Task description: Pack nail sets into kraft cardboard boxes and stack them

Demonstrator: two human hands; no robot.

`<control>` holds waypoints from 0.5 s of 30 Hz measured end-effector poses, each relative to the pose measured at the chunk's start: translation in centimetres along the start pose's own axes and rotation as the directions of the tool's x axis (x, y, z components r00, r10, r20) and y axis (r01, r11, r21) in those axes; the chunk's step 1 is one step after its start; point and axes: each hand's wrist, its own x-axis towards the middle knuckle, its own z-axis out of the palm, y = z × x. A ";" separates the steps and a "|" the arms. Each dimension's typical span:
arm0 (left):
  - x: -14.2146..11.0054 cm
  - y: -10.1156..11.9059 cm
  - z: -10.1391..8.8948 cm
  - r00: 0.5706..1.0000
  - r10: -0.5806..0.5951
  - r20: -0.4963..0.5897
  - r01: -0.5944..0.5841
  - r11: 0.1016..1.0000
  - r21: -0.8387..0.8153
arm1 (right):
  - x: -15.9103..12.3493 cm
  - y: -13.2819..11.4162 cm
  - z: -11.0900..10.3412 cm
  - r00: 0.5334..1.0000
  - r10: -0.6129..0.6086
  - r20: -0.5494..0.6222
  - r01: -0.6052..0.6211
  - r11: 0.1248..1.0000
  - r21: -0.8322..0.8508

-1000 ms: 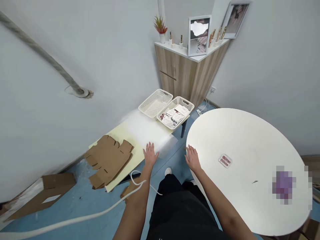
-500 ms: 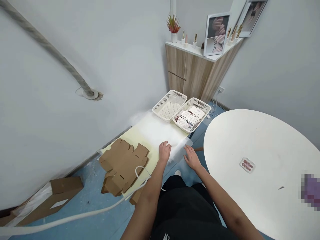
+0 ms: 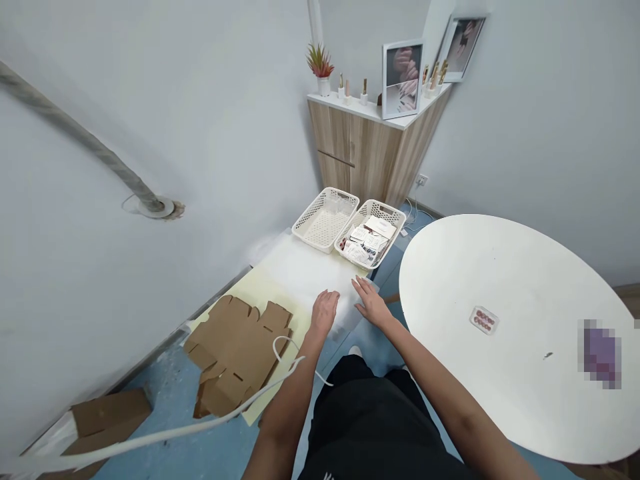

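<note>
1. Since the earlier frame, the right hand (image 3: 371,303) had left the edge of the round table (image 3: 500,267) and come over the white sheet (image 3: 305,273).
2. It and the left hand (image 3: 324,313) were open, fingers spread, holding nothing, at the sheet's near edge; contact could not be told.
3. The cardboard blank (image 3: 237,353) lay flat on the yellow board (image 3: 300,327), nothing folded.
4. One basket (image 3: 385,212) held cards (image 3: 365,240); the other basket (image 3: 310,217) looked empty.

Count: one left hand (image 3: 324,313) and one right hand (image 3: 371,303), 6 o'clock, at one white sheet (image 3: 305,277); two white plastic baskets (image 3: 320,208), 12 o'clock; one cardboard box blank (image 3: 235,357), 7 o'clock; one round tabletop (image 3: 500,400), 4 o'clock, carrying one blister card (image 3: 483,320); two framed pictures (image 3: 403,79), 1 o'clock.
</note>
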 end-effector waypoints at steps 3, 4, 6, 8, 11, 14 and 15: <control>-1.4 0.6 -0.5 0.998 -0.036 -0.042 0.036 0.999 -0.011 | 1.5 -0.8 0.9 0.996 -0.045 0.073 0.045 0.999 -0.003; -2.0 0.8 -0.8 0.997 -0.056 -0.057 0.055 0.998 -0.021 | 2.0 -1.1 1.2 0.994 -0.050 0.095 0.051 0.999 0.002; -2.9 1.2 -1.7 0.991 -0.109 -0.076 0.105 0.993 -0.053 | 2.9 -1.6 1.7 0.991 -0.047 0.129 0.045 0.999 0.020; -3.3 1.7 -2.8 0.986 -0.154 -0.068 0.146 0.983 -0.109 | 3.3 -1.7 1.6 0.988 -0.031 0.149 0.024 0.998 0.052; -2.6 2.8 -3.6 0.989 -0.147 -0.023 0.139 0.968 -0.211 | 3.1 -0.6 0.1 0.994 -0.018 0.111 0.008 0.996 0.090; -0.6 5.3 -2.7 0.999 -0.048 0.019 0.052 0.954 -0.295 | 1.1 2.1 -2.9 0.999 -0.035 0.006 0.034 0.997 0.065; 0.1 6.5 -2.0 0.999 -0.003 0.036 0.014 0.946 -0.324 | 0.0 3.2 -4.0 0.999 -0.034 -0.028 0.035 0.998 0.044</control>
